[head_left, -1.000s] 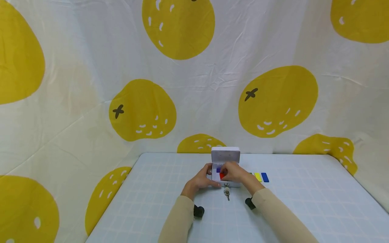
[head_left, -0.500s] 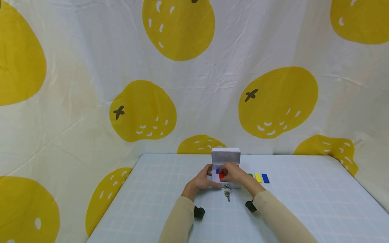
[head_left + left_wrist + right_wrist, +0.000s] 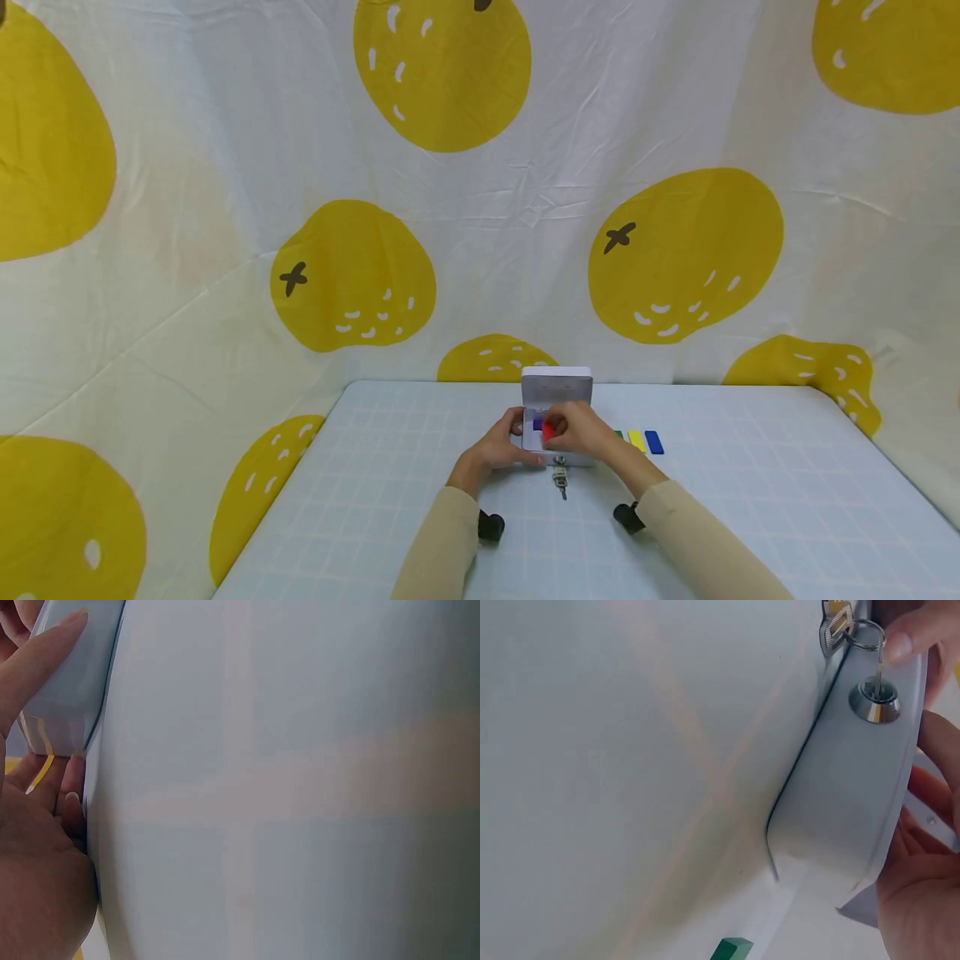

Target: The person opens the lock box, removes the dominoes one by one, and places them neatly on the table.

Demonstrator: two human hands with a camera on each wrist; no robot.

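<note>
A small white cash box (image 3: 579, 458) stands on the table with its lid (image 3: 557, 388) raised. My left hand (image 3: 497, 444) grips its left side, thumb along the front wall; the left wrist view shows fingers under the box's end (image 3: 60, 735). Over the open box, my right hand (image 3: 581, 427) pinches a flat red block (image 3: 547, 432) between thumb and fingers. A purple-blue block (image 3: 537, 424) lies inside, beside the red one. In the right wrist view a key sits in the round front lock (image 3: 875, 701), and a second key (image 3: 836, 630) hangs from the ring.
Right of the box, a green block (image 3: 618, 434), partly hidden by my right arm, a yellow block (image 3: 637, 441) and a dark blue block (image 3: 654, 442) lie in a row. A pale checked cloth covers the table (image 3: 750, 475). Behind hangs a fruit-print curtain (image 3: 517, 275).
The red block has tilted more upright in my right hand, and my right wrist has shifted slightly right. My left hand and the box stay in place.
</note>
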